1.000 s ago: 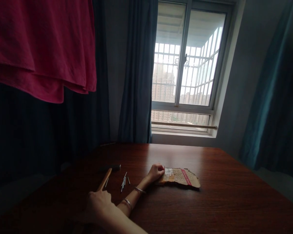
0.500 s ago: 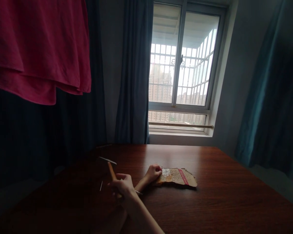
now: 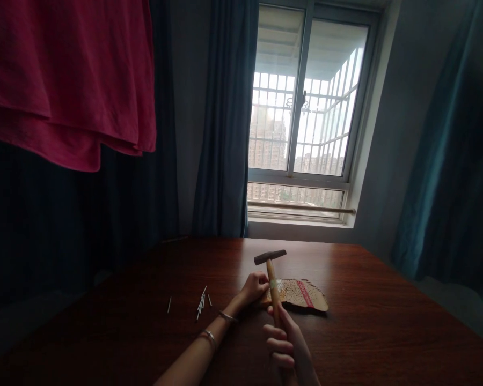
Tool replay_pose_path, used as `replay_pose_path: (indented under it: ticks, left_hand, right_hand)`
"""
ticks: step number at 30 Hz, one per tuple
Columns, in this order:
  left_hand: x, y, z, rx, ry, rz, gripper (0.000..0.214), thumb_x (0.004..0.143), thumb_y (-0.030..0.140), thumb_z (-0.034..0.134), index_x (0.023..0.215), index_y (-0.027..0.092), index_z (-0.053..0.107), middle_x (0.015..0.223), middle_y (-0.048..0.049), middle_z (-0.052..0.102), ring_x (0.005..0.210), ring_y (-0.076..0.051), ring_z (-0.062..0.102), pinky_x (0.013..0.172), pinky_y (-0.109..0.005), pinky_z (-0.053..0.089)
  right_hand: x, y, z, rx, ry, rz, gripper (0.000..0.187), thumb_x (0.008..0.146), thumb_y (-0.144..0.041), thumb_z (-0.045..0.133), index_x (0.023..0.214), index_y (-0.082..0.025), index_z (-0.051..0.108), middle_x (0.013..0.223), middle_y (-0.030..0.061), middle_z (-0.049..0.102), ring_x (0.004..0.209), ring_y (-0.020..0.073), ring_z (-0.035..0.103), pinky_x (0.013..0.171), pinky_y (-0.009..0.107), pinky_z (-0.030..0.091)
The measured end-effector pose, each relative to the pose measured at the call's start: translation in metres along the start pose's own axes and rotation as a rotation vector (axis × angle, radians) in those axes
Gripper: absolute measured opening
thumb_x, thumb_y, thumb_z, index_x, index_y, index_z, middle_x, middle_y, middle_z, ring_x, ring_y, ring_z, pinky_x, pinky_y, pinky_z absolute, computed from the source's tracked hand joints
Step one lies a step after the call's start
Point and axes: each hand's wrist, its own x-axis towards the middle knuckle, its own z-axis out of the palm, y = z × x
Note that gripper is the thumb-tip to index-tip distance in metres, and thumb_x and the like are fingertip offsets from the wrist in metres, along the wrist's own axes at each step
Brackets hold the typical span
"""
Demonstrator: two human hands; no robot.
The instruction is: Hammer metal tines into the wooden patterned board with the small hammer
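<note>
- I see the right hand [image 3: 287, 343] wrapped around the hammer [image 3: 272, 281].
- Left hand [image 3: 255, 288]: fingers curled at the speckled board's [image 3: 314, 301] left end; contents I cannot tell.
- Nails [image 3: 202, 304] lie leftward on the table [image 3: 370, 332].

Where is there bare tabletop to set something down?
Bare table lies between the spotted board and the right edge, and between the metal rods and curtain. Crowded: around the board's left end, with left hand, hammer and right hand.

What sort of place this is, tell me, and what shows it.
Probably a room in a home: blue curtains hang either side of a window, with tall buildings outside, and a pink cloth hangs at left.
</note>
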Motion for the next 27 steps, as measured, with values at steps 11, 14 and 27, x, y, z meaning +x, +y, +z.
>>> replay_pose_path:
  ticks: [11,14,27]
  left_hand:
    - [0.000,-0.003,-0.002,0.048,0.003,0.105,0.018,0.068,0.022,0.051,0.071,0.012,0.067,0.074,-0.0047,0.064,0.068,-0.015,0.055,0.064,-0.023,0.040]
    - [0.000,-0.003,-0.001,0.054,-0.002,0.115,0.018,0.068,0.021,0.052,0.071,0.012,0.067,0.074,-0.0044,0.064,0.068,-0.015,0.054,0.065,-0.023,0.039]
    - [0.000,0.000,-0.003,0.066,-0.006,0.121,0.017,0.068,0.020,0.052,0.070,0.012,0.067,0.071,-0.0039,0.063,0.067,-0.014,0.053,0.062,-0.022,0.038]
  right_hand:
    - [-0.044,-0.010,-0.009,-0.435,0.735,0.040,0.050,0.068,-0.074,0.040,0.079,-0.025,0.042,0.039,-0.0130,0.031,0.026,0.0026,0.015,0.026,0.012,0.015]
    - [-0.041,-0.009,0.000,-0.578,0.797,0.022,0.055,0.063,-0.077,0.040,0.079,-0.025,0.041,0.040,-0.0126,0.033,0.026,0.0019,0.017,0.027,0.013,0.013]
    - [-0.048,-0.022,0.021,-0.841,0.938,-0.054,0.052,0.064,-0.072,0.046,0.080,-0.023,0.044,0.044,-0.0108,0.035,0.030,0.0006,0.019,0.032,0.012,0.010]
